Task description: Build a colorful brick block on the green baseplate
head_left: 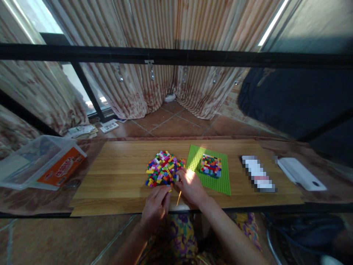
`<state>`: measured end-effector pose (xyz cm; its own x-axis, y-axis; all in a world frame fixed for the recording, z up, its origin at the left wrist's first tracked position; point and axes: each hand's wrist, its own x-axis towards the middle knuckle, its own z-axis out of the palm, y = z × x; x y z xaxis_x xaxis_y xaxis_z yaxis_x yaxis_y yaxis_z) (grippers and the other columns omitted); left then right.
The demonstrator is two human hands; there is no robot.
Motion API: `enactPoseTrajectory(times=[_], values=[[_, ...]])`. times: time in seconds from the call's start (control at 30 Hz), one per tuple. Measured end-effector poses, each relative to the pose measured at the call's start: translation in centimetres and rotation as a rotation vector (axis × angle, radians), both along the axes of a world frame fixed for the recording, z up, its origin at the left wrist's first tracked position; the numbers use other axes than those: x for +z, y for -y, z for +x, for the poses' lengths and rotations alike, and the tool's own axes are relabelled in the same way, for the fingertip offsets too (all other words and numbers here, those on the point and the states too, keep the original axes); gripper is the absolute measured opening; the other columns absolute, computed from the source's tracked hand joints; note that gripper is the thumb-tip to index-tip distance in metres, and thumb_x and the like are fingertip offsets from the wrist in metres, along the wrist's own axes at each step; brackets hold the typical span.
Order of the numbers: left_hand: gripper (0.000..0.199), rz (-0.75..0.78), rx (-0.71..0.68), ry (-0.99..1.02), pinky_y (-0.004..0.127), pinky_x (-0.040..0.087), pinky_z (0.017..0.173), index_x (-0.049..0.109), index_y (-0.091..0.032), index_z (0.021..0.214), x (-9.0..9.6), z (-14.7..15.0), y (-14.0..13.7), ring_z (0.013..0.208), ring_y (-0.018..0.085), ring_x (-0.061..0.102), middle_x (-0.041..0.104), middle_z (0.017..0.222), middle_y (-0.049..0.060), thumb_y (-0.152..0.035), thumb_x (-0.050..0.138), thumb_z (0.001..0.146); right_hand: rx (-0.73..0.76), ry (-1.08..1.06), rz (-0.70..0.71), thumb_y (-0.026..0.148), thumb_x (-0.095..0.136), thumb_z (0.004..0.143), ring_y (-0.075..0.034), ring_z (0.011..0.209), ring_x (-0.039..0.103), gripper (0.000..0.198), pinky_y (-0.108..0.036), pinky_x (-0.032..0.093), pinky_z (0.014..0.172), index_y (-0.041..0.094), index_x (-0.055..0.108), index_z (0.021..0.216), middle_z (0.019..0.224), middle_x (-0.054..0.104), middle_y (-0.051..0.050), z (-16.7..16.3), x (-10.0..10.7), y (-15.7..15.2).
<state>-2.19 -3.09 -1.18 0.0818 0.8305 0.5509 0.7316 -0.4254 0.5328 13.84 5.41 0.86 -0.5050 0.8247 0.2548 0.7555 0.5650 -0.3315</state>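
A heap of small multicoloured toy bricks (164,167) lies on the wooden board. My left hand (156,202) is at the heap's near edge, thumb and fingers pinched together, with a bit of a yellow toy brick (170,190) showing at the tips. At the heap's right side is my right hand (190,184), its fingers drawn together by the bricks; what they hold is too small to make out. Right of the heap lies a green studded baseplate (224,186), carrying a square block built of many coloured bricks (211,165).
A pixelated flat object (257,173) lies right of the baseplate, with a white case-like object (302,173) beyond it. On the left stands a clear plastic bin (35,143) with an orange label. A dark metal bar (176,56) crosses ahead, before striped curtains (143,88).
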Motion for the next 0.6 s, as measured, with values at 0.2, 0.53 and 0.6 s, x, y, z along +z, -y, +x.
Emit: enactPoseTrajectory(times=[0.2, 0.53, 0.6], values=[[0.019, 0.023, 0.007, 0.004, 0.03, 0.057, 0.083, 0.062, -0.02, 0.105, 0.2, 0.1, -0.1, 0.091, 0.018, 0.067, 0.07, 0.095, 0.007, -0.017, 0.051, 0.09, -0.02, 0.039, -0.022, 0.014, 0.046, 0.088, -0.019, 0.082, 0.059, 0.016, -0.03, 0.042, 0.073, 0.017, 0.061, 0.091, 0.086, 0.065, -0.007, 0.5, 0.7, 1.1], [0.019, 0.019, -0.002, -0.005, 0.029, 0.056, 0.084, 0.061, -0.02, 0.106, -0.2, -0.1, -0.1, 0.092, 0.018, 0.066, 0.069, 0.097, 0.006, -0.015, 0.053, 0.09, -0.082, 0.095, -0.064, 0.024, 0.063, 0.08, -0.022, 0.084, 0.061, 0.021, -0.032, 0.042, 0.073, 0.017, 0.061, 0.1, 0.091, 0.067, -0.008, 0.0, 1.5, 1.5], [0.019, 0.013, -0.003, -0.009, 0.03, 0.056, 0.084, 0.061, -0.019, 0.106, -0.1, -0.1, -0.1, 0.093, 0.018, 0.066, 0.069, 0.097, 0.006, -0.014, 0.052, 0.09, -0.076, 0.096, -0.062, 0.024, 0.064, 0.079, -0.022, 0.083, 0.062, 0.017, -0.031, 0.042, 0.073, 0.016, 0.062, 0.094, 0.088, 0.067, -0.008, 0.0, 1.6, 1.4]])
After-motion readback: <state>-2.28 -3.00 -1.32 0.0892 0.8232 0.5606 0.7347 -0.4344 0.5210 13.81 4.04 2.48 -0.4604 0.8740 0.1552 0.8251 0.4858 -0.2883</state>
